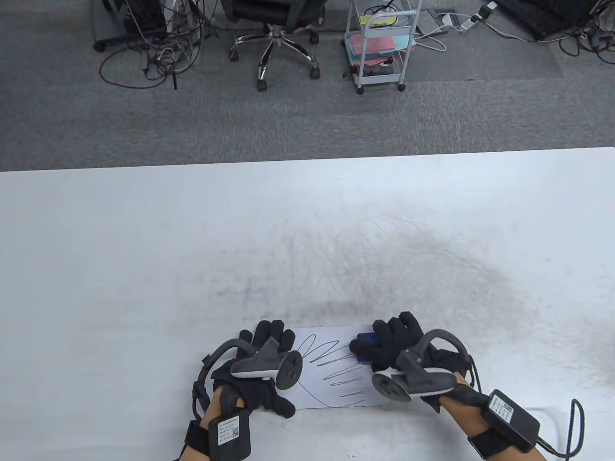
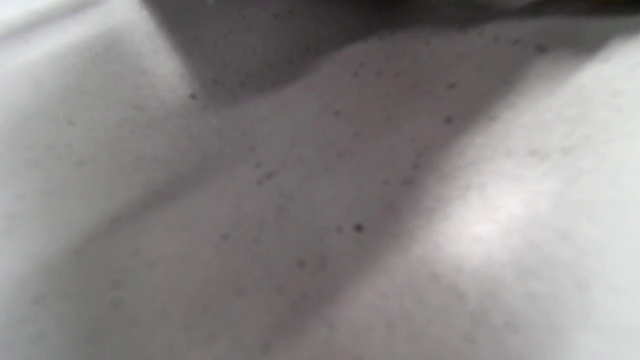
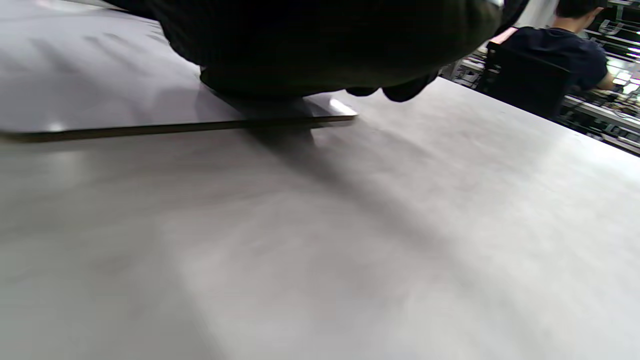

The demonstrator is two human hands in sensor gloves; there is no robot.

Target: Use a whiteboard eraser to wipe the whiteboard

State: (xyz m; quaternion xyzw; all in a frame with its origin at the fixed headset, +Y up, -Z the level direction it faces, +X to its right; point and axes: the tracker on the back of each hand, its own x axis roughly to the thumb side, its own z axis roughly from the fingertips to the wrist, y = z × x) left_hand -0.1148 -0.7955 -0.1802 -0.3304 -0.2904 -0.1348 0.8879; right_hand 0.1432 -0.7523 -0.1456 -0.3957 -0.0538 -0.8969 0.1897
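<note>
The right hand (image 1: 399, 343) grips the blue whiteboard eraser (image 1: 366, 346) at the whiteboard's (image 1: 331, 379) two o'clock corner; the left hand (image 1: 262, 372), fingers together, presses its nine o'clock edge.

A big white table (image 1: 192, 240) fills the near part of the room. It has gray smudges and thin scratchy marks. A small whiteboard (image 1: 331, 379) with scribbled lines lies flat on it near the front edge.

White table (image 1: 144, 230) fills the lower frame, with grey smudges at centre right. Grey carpet (image 1: 96, 120) lies beyond. Along the top edge: office chair (image 1: 276, 36) at centre, white cart (image 1: 382, 43) to its right, cables (image 1: 149, 57) upper left.
</note>
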